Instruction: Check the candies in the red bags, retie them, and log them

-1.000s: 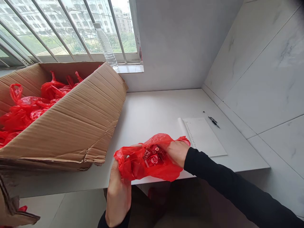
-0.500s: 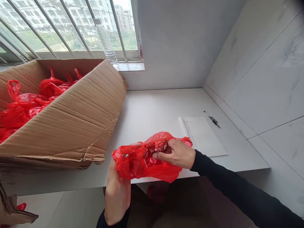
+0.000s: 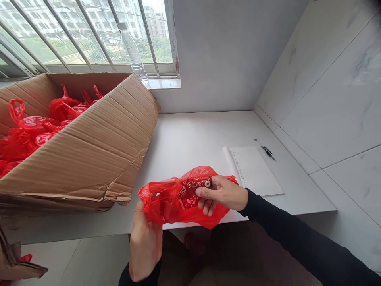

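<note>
Two hands, one red bag (image 3: pixel 166 206)
The left hand (image 3: pixel 145 242) clamps its edge; the right hand (image 3: pixel 224 193) pinches the patterned packet (image 3: pixel 192 190) at its mouth. Moving it likely calls for a steady bag.

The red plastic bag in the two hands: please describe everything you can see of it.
The thin red plastic bag is glossy, crumpled and half see-through. It is held over the near edge of the white table. The left hand pinches its left side from below; the right hand grips a patterned red packet at its open top.
</note>
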`<state>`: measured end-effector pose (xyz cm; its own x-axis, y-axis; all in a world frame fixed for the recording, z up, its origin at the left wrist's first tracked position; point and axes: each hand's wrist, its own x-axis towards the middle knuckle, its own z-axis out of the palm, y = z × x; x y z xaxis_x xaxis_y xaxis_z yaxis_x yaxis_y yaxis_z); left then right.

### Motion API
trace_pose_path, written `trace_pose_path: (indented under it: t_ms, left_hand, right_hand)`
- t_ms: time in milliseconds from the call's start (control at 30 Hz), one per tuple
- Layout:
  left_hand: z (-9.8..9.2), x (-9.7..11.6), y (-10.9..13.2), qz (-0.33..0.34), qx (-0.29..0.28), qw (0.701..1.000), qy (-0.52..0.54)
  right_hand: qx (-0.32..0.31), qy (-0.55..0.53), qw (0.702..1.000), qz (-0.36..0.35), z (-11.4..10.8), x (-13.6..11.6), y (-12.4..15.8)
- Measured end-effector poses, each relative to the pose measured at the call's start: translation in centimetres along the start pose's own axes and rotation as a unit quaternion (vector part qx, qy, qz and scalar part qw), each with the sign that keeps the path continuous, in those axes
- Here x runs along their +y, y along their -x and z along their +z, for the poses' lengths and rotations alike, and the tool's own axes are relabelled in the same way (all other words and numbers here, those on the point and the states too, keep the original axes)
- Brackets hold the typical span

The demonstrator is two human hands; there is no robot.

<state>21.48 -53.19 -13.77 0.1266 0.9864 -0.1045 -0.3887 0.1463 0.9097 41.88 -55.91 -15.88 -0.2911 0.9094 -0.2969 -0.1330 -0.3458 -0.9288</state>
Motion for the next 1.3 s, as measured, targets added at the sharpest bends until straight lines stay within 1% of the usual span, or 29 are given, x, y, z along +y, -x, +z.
trace_pose_path:
  t_ms: [100, 200, 367, 667, 833, 967, 1000, 1033, 1067, 1100, 1133, 1167, 1200, 1233, 1300]
  left_hand:
    - [0.0, 0.1, 0.1, -0.005, -0.005, 1.0, 0.004]
    - [0.1, 0.1, 0.2, -0.008, -0.001, 1.0, 0.005]
    - [0.1, 0.2, 0.2, -0.016, 0.002, 1.0, 0.001]
    - [0.3, 0.3, 0.1, -0.011, 0.0, 1.0, -0.014]
    - [0.2, 0.3, 0.1, -0.007, 0.009, 1.0, -0.012]
    - [0.1, 0.3, 0.2, -0.012, 0.014, 1.0, -0.007]
    - [0.1, 0.3, 0.1, -0.013, 0.015, 1.0, -0.007]
    - [0.1, 0.3, 0.1, -0.014, 0.017, 1.0, -0.006]
    - [0.2, 0.2, 0.1, -0.013, 0.017, 1.0, -0.006]
    - [0.2, 0.2, 0.1, -0.011, 0.015, 1.0, -0.004]
    - [0.2, 0.1, 0.1, -0.009, 0.012, 1.0, -0.003]
    - [0.2, 0.1, 0.2, -0.008, 0.009, 1.0, -0.002]
    - [0.2, 0.1, 0.2, -0.007, 0.006, 1.0, -0.001]
    - [0.2, 0.1, 0.2, -0.007, 0.002, 1.0, -0.001]
    - [0.2, 0.1, 0.2, -0.004, -0.002, 1.0, -0.003]
  right_hand:
    - [-0.025, -0.018, 0.999, 0.026, -0.1, -0.5, 0.2]
    - [-0.047, -0.038, 0.997, 0.039, -0.1, -0.7, 0.4]
    - [-0.043, -0.043, 0.997, 0.042, -0.1, -0.7, 0.5]
    - [-0.045, -0.037, 0.998, 0.022, -0.3, -0.5, 0.6]
    - [-0.027, -0.041, 0.998, 0.026, -0.3, -0.6, 0.7]
    - [-0.013, -0.015, 0.999, 0.046, -0.4, -0.6, 0.4]
    - [0.003, 0.005, 0.999, 0.049, -0.5, -0.6, 0.3]
    - [0.037, 0.045, 0.997, 0.046, -0.5, -0.5, 0.3]
    - [0.088, 0.108, 0.99, 0.034, -0.6, -0.3, 0.3]
    - [0.147, 0.19, 0.971, 0.016, -0.6, -0.2, 0.4]
    - [0.2, 0.281, 0.939, -0.004, -0.6, -0.1, 0.6]
    - [0.236, 0.367, 0.899, -0.016, -0.5, 0.0, 0.8]
    - [0.249, 0.44, 0.862, -0.02, -0.4, 0.1, 1.1]
    - [0.241, 0.494, 0.835, -0.016, -0.3, 0.1, 1.4]
    - [0.195, 0.557, 0.808, 0.001, 0.1, 0.0, 1.9]
